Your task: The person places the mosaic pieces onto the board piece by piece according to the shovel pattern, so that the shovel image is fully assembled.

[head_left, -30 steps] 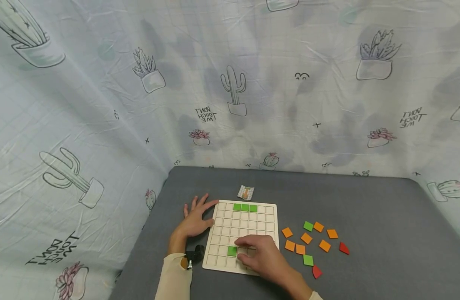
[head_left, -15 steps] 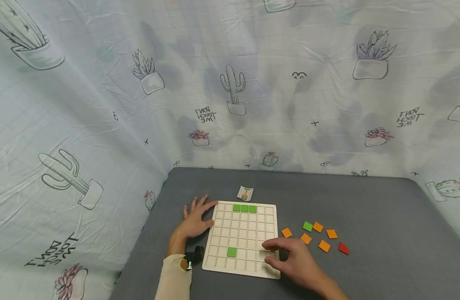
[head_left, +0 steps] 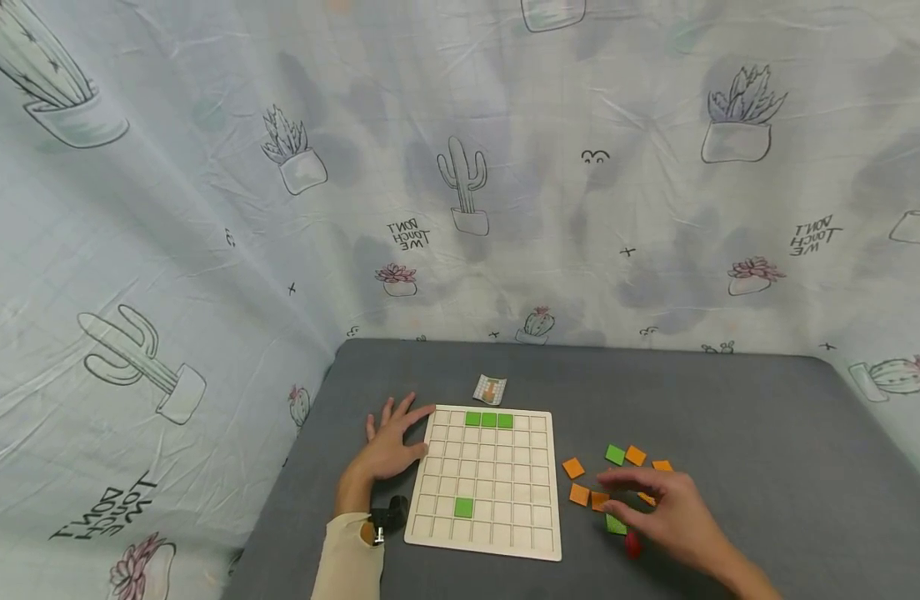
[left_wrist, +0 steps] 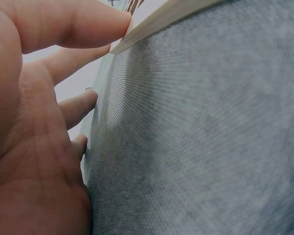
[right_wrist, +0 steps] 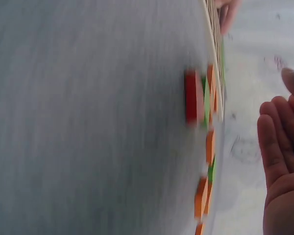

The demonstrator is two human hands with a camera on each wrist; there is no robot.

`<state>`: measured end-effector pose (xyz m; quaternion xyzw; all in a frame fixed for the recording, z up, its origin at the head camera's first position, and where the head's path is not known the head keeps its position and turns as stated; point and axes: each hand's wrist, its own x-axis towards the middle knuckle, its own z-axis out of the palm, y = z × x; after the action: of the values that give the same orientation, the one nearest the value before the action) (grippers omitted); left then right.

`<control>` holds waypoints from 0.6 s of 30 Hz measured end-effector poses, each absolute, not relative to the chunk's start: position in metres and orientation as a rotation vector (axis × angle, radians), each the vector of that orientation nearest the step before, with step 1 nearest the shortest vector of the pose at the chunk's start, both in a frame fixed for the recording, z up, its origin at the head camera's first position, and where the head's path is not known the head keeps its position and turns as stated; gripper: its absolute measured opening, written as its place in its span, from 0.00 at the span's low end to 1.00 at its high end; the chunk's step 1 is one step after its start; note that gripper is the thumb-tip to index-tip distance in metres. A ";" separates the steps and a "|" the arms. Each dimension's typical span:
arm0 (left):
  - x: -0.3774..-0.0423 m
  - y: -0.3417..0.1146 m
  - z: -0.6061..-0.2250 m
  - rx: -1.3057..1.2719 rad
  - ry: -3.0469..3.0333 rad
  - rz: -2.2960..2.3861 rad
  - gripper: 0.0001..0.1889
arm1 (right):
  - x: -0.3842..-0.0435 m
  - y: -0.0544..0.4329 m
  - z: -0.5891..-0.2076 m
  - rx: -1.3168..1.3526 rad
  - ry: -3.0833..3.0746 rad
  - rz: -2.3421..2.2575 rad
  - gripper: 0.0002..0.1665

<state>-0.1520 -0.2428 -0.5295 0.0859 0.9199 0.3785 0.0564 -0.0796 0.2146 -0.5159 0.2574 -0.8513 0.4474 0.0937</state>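
Observation:
My left hand (head_left: 385,448) spreads its fingers at the left edge of a pale wooden grid board (head_left: 497,475), thumb and index tips on the rim. The left wrist view shows that thumb against the board's side (left_wrist: 157,22). Three green square tiles (head_left: 489,420) sit side by side in the top row, and a single green tile (head_left: 463,507) lies lower down. Over the loose pieces right of the board hovers my right hand (head_left: 666,512), thumb and index apart, holding nothing. Beneath its fingertips are a green tile (head_left: 616,524), an orange tile (head_left: 599,501) and a red piece (right_wrist: 193,97).
Beyond the board lies a small printed card (head_left: 490,389). Several orange tiles (head_left: 572,468) and another green tile (head_left: 615,454) are scattered on the grey table (head_left: 767,433), some partly hidden by the right hand. A cactus-print cloth (head_left: 550,250) hangs behind the table.
My right hand has moved right, from over the board's lower part to over the loose tiles. The left hand stays at the board's edge.

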 end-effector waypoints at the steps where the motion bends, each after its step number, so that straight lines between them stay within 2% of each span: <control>1: -0.152 -0.243 -0.530 0.260 2.792 1.150 0.35 | -0.081 0.220 -0.516 0.756 -2.517 1.324 0.20; 18: -0.150 -0.241 -0.527 0.236 2.798 1.135 0.35 | -0.108 0.288 -0.509 0.605 -2.562 1.307 0.21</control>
<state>-0.1495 -0.2411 -0.5271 0.0777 0.9223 0.3743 0.0566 -0.1081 0.2879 -0.5087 0.2047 -0.8672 0.4425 0.1010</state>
